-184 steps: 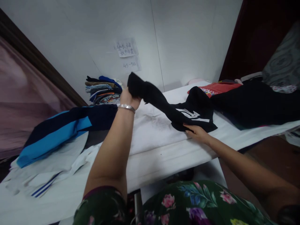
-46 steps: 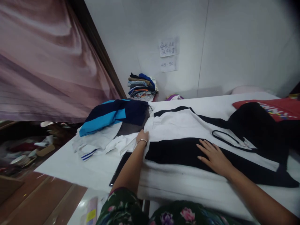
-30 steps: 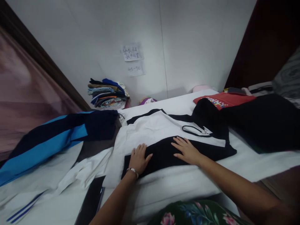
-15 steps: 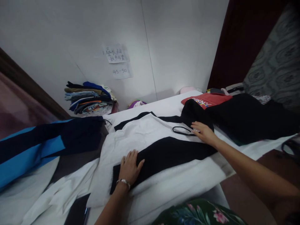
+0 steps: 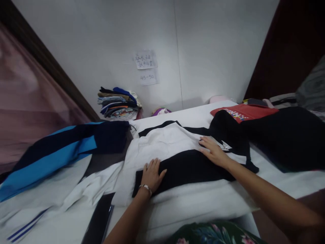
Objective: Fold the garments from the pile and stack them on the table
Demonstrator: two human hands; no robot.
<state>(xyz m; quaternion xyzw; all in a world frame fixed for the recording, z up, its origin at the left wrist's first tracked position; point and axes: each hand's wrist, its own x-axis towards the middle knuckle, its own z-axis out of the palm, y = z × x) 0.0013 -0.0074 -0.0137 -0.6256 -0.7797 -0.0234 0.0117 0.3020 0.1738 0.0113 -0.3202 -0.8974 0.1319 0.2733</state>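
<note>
A white garment (image 5: 162, 139) with black sleeves and a black hood (image 5: 224, 123) lies spread flat in front of me. My left hand (image 5: 152, 176) rests flat on the cuff end of the near black sleeve (image 5: 185, 166), its fingers stretched out and a bracelet on the wrist. Over the upper white part, close to the hood, lies my right hand (image 5: 214, 152) with fingers extended. Some dark detail at its fingertips is partly hidden. A small white label-like patch (image 5: 225, 145) shows just beyond that hand.
To the left lie a blue and navy garment (image 5: 76, 142) and white cloth (image 5: 93, 186). A stack of folded clothes (image 5: 118, 103) stands against the wall. Red clothing (image 5: 243, 112) and a large black garment (image 5: 284, 139) lie at the right. Papers with writing (image 5: 147, 67) hang on the wall.
The view has swung left, so the scene sits farther right. My right hand has moved left across the garment, and the black cord loop no longer shows. My left hand stays on the sleeve.
</note>
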